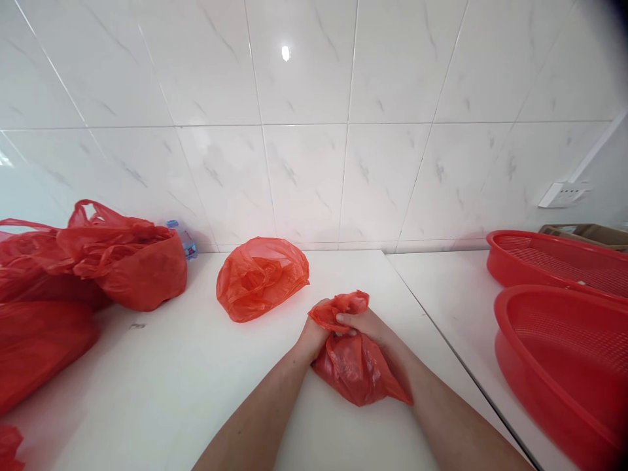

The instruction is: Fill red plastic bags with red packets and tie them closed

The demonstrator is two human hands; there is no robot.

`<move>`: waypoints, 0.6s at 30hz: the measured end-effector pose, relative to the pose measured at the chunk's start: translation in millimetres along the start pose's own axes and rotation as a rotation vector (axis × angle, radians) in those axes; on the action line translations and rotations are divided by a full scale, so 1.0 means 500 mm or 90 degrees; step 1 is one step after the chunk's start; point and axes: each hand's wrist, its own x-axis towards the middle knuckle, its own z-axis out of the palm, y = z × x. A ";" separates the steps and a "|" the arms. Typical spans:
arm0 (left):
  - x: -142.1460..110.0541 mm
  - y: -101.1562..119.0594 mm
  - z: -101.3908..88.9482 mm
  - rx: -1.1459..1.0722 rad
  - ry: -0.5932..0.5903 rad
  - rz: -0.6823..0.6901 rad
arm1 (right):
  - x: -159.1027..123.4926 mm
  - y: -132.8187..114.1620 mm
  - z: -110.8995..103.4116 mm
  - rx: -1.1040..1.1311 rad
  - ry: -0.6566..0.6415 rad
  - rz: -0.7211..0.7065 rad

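- Your left hand (pixel 314 337) and your right hand (pixel 366 325) meet at the middle of the white table (pixel 196 379), both closed on one small red plastic bag (pixel 350 366).
- The fingers of your right hand (pixel 349 319) curl over the bunched neck of the bag and pinch it; the crumpled top of the bag sticks up just beyond them.
- The fingers of your left hand are hidden behind the plastic; you cannot tell exactly how they lie, but the hand presses against the bag's neck from the left.
- The full lower part of the bag lies on the table between your two forearms, just nearer to you than the fingers.
- A second, puffed-up red bag (pixel 261 278) lies on the table beyond and to the left of the fingers, apart from them, near the tiled wall (pixel 304 131).
- Larger filled red bags (pixel 122 261) are heaped well to the left of the fingers, with a small water bottle (pixel 184 239) behind them against the wall.
- Two red baskets (pixel 564 307) stand well to the right of the fingers, one behind the other.
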 end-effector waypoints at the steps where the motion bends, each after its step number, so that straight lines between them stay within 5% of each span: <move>1: -0.005 0.003 0.003 0.037 -0.009 0.021 | 0.002 0.002 -0.004 -0.014 0.022 0.009; 6: -0.026 0.017 0.015 0.085 -0.094 0.096 | 0.013 0.005 -0.020 -0.031 0.066 -0.001; 12: -0.018 0.008 0.007 0.108 -0.058 0.102 | 0.010 0.004 -0.006 -0.073 0.092 -0.021; 18: -0.009 0.004 -0.007 0.108 -0.057 0.073 | -0.019 -0.008 0.007 -0.032 0.017 -0.024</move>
